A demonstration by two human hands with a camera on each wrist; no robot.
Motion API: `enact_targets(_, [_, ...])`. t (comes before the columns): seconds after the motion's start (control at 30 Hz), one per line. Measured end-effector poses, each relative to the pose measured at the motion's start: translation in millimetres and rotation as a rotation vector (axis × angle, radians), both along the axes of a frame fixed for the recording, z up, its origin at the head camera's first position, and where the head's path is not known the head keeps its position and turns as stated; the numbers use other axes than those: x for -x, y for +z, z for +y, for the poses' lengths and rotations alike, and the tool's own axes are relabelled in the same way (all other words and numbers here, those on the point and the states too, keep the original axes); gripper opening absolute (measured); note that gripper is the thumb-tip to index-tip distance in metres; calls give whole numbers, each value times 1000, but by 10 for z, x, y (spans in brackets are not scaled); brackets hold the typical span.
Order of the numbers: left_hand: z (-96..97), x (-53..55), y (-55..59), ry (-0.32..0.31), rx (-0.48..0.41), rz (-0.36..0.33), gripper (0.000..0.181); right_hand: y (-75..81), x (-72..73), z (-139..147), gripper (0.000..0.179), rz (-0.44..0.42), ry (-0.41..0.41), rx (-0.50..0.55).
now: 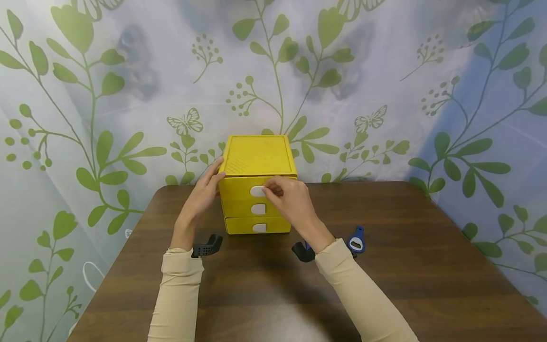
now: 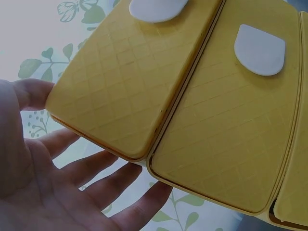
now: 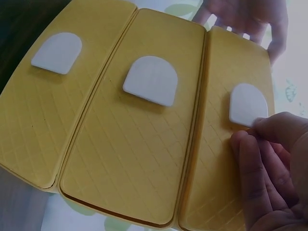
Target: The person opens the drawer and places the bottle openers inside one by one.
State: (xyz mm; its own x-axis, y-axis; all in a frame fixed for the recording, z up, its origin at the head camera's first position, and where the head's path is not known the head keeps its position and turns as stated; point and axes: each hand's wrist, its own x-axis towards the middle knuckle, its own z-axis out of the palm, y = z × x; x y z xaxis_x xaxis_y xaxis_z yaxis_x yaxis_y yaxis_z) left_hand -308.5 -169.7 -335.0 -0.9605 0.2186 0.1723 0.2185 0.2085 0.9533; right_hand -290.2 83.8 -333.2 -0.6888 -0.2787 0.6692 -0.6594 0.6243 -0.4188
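A yellow three-drawer box (image 1: 260, 154) stands on the table, each drawer front carrying a white rounded tab handle. My right hand (image 1: 292, 197) is at the top drawer, with thumb and forefinger pinching the edge of its white handle (image 3: 248, 103). The middle drawer's handle (image 3: 151, 81) and the bottom drawer's handle (image 3: 57, 52) stand untouched. Against the box's left side rests my left hand (image 1: 202, 194); its fingers are spread and fairly straight along the side, and the thumb lies near the top drawer's front edge (image 2: 55, 103).
A blue bottle opener (image 1: 356, 240) lies on the brown wooden table (image 1: 427, 285), right of the right wrist. Behind the table hangs a curtain (image 1: 367, 95) with green leaves and butterflies. Dark wrist cameras (image 1: 208, 246) are strapped to both wrists.
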Motion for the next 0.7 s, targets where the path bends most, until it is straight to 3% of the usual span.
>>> enact_targets(0.7, [8, -5, 13, 14, 8, -14, 59, -41, 97, -14, 8, -33, 2, 54])
